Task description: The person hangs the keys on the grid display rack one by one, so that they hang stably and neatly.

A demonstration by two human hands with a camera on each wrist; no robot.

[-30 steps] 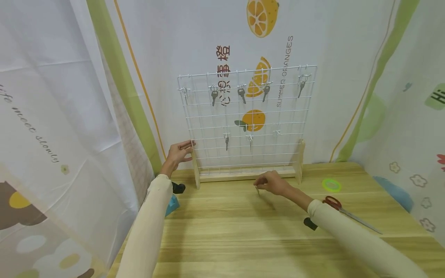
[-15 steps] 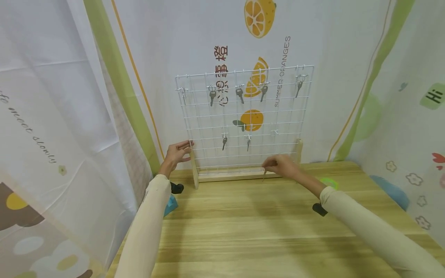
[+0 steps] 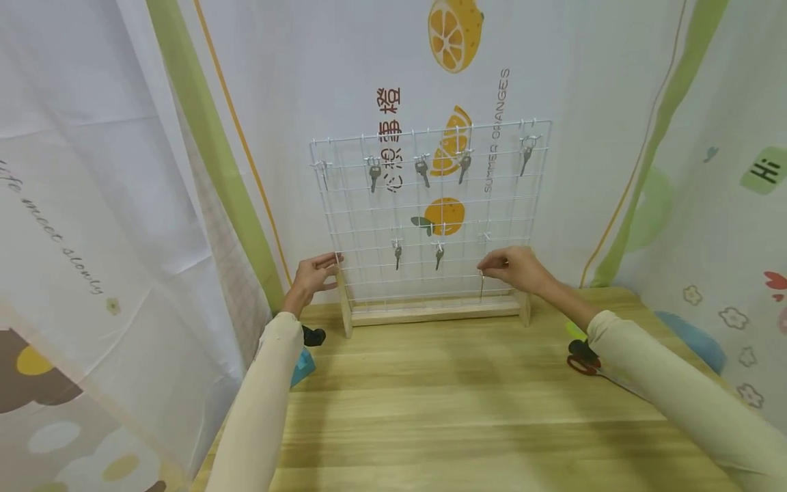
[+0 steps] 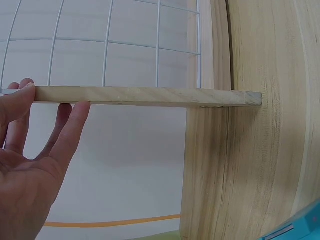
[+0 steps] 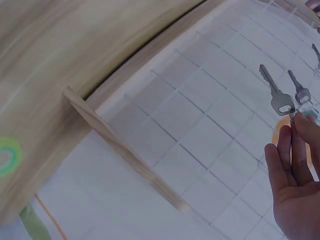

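A white wire grid rack (image 3: 430, 316) with a wooden base stands on the table. My left hand (image 3: 312, 280) grips its left side; in the left wrist view, thumb and fingers lie on either side of the wooden side post (image 4: 145, 95). My right hand (image 3: 516, 268) pinches a small ring, from which a silver key (image 5: 281, 101) hangs in front of the grid's lower right. A white hook (image 3: 486, 237) without a key sits just above that hand. Several keys hang on the top row, such as one key (image 3: 375, 176); a lower-row key (image 3: 439, 256) hangs left of the hand.
Red-handled scissors (image 3: 584, 366) lie on the right of the table, partly behind the right sleeve. A yellow-green ring (image 5: 7, 156) lies near them. At the left is a blue object (image 3: 303, 367), partly hidden by the left sleeve. Printed curtains (image 3: 553, 225) surround the table.
My right hand has risen from near the tabletop, moving right and up with the key towards the lower right of the grid. The left hand has stayed on the rack's side.
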